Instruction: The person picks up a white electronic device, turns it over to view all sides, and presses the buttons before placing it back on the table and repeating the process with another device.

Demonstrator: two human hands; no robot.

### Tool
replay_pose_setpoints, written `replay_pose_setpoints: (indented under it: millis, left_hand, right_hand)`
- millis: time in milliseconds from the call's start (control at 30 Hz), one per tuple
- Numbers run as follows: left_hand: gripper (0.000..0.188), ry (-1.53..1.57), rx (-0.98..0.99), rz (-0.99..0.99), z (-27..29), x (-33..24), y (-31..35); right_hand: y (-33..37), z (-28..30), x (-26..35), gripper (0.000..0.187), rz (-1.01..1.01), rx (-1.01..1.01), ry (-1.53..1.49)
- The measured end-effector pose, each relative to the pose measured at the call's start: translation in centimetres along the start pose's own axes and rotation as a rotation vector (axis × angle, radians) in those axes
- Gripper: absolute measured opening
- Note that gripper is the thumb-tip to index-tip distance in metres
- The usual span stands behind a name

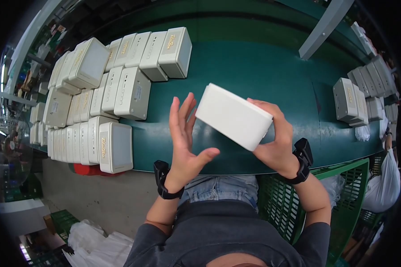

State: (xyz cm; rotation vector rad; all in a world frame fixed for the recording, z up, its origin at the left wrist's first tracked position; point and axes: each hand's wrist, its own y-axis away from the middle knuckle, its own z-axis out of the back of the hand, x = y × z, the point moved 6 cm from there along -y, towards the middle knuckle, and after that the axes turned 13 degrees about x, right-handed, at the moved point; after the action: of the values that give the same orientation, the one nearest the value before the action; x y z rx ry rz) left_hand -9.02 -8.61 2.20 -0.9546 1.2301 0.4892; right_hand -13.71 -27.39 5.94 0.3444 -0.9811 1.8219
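My right hand (276, 142) grips the right end of a white box-shaped speaker (234, 116), thumb at the near corner and fingers behind the far edge. The speaker is held tilted above the green tabletop, with a plain smooth face toward me. Just off its left end is my left hand (187, 142), fingers stretched up and thumb apart, holding nothing. A black strap with a small block sits on each wrist. Whatever is on the speaker's far side is hidden.
Rows of similar white speakers (116, 147) stand at the left of the green table (209, 58), some stacked. More speakers (349, 100) stand at the far right. A grey post (325, 29) rises at the back. Against the near right edge is a green crate (280, 200) holding clear plastic.
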Motion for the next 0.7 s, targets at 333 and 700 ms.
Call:
replay_pose_setpoints:
  millis: [333,700]
  left_hand:
    - [0.141,-0.188,-0.186,-0.07,-3.0,0.3,0.2]
    - [0.118,0.279,-0.262,0.094,-0.7,1.8,0.2]
  right_hand:
    - [-0.3,-1.2,2.3,0.078,0.217,0.07,0.251]
    - [0.1,0.3,1.3,0.097,-0.013,0.151,-0.122]
